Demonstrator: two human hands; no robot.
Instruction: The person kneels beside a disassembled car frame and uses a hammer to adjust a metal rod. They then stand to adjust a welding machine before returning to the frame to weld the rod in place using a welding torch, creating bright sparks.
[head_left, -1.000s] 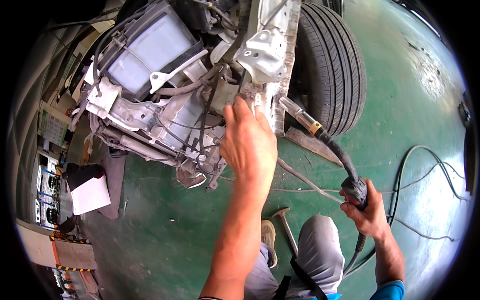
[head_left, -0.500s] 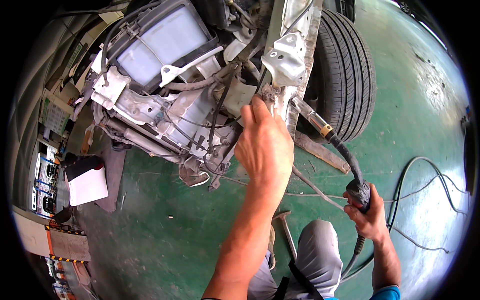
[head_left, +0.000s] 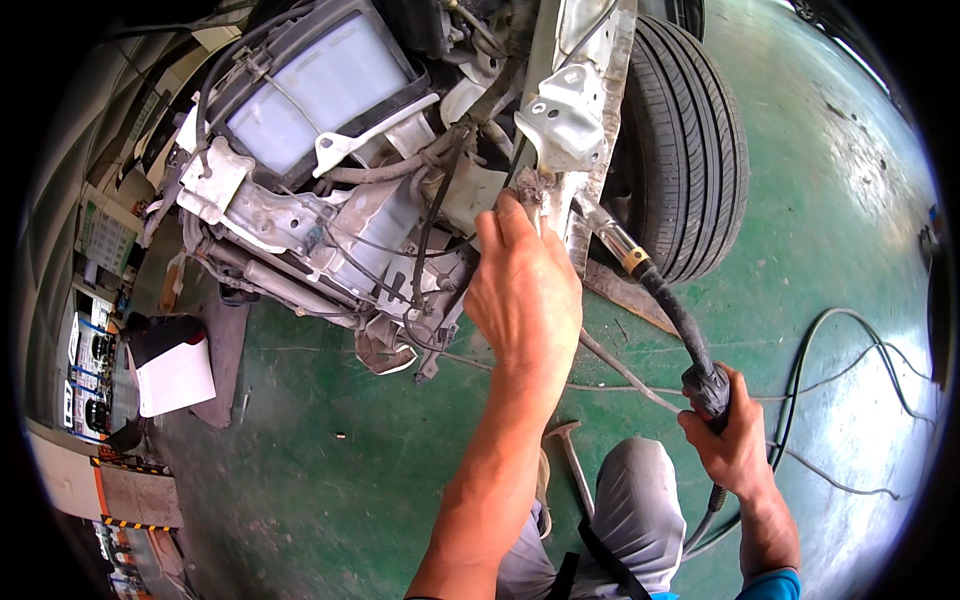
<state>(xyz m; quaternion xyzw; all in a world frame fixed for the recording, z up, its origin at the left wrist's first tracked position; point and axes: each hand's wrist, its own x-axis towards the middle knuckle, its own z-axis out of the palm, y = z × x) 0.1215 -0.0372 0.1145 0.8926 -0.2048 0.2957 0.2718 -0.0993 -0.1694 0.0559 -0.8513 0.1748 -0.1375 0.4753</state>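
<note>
My right hand (head_left: 735,435) is wrapped round the taped black handle of a welding torch (head_left: 672,307). The torch's metal nozzle points up and left, its tip close against the right side of a pale metal frame rail (head_left: 562,205); whether it touches I cannot tell. My left hand (head_left: 525,285) reaches up to the rail's near end, fingers closed at its left edge just below a rough, torn patch. Its fingertips are partly hidden. Above them on the rail sits a white bracket (head_left: 565,130) with holes.
A car tyre (head_left: 690,150) stands right of the rail. To the left are the battery-like box (head_left: 315,95) and bent front-end metal (head_left: 275,215) with loose wires. A hammer (head_left: 572,465) lies by my knee, and cables (head_left: 800,375) loop over the green floor at the right.
My right hand and the torch have shifted left and slightly up, bringing the nozzle closer in to the rail. My left hand stays at the rail's end.
</note>
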